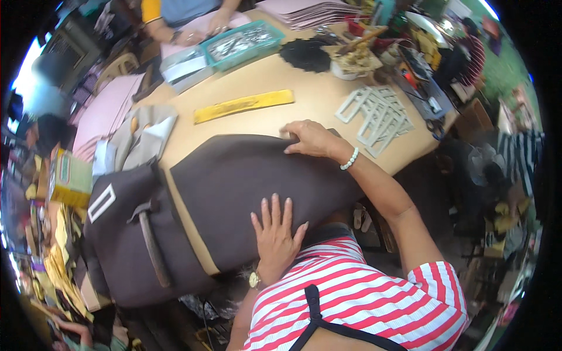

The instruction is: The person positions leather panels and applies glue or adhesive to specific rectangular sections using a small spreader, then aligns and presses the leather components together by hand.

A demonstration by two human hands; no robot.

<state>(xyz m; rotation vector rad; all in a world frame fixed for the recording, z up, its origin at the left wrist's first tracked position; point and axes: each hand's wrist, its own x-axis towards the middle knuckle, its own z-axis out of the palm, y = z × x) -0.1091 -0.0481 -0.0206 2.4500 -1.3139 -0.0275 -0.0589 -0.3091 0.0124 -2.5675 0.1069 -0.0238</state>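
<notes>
A large dark brown sheet (228,181), perhaps leather or leather-like, lies across the near side of the table in front of me. My left hand (277,234) rests flat on its near part, fingers spread. At the sheet's far right edge is my right hand (310,139), its fingers bent and the thumb apart from them, touching the material. A second dark brown piece (126,245) lies to the left, past a tan strip of tabletop. On it are a hammer (152,245) with a worn handle and a small white rectangular frame (102,203).
Beyond the sheet lies a yellow strip (244,106). Several pale frame-shaped templates (374,117) overlap at right. A teal tray (280,36) of metal parts stands at the back, near another person's hands (205,29). Pink sheets (105,111) are stacked left.
</notes>
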